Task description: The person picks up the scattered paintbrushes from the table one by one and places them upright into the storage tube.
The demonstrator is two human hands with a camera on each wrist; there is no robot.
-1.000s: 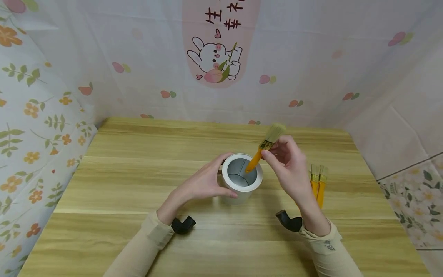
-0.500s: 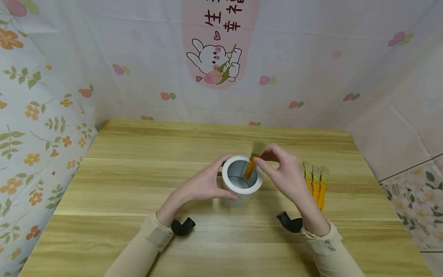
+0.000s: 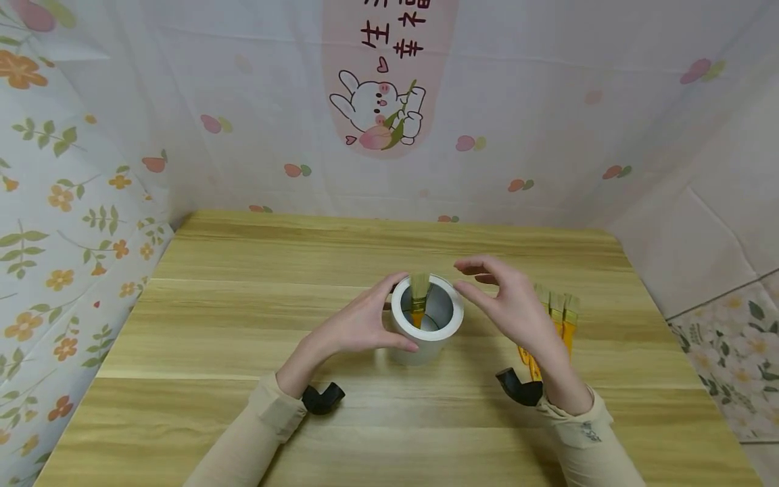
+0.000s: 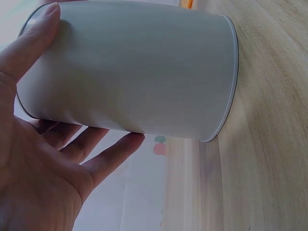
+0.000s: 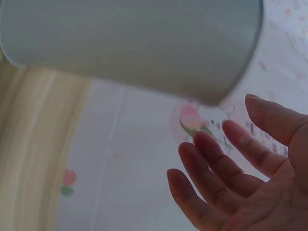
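Note:
A white cylindrical holder (image 3: 418, 348) with a grey inside stands upright on the wooden table. My left hand (image 3: 356, 328) grips its left side, thumb toward me and fingers round the far side; the left wrist view shows this hold on the smooth wall (image 4: 139, 72). Inside the holder leans a paintbrush (image 3: 418, 295), bristles up at the rim and orange handle down. Just right of the rim, my right hand (image 3: 510, 304) has its fingers spread and holds nothing. In the right wrist view those fingers (image 5: 219, 166) are apart from the holder.
Several more orange-handled paintbrushes (image 3: 569, 314) lie side by side on the table (image 3: 255, 270) at the right, partly hidden by my right forearm. Black curved pieces (image 3: 324, 399) sit at both wrists. A printed cloth (image 3: 243, 101) hangs behind the table.
My right hand has lowered the paintbrush handle-first into the holder and let go of it, and its fingers have spread. My left hand keeps its hold on the holder.

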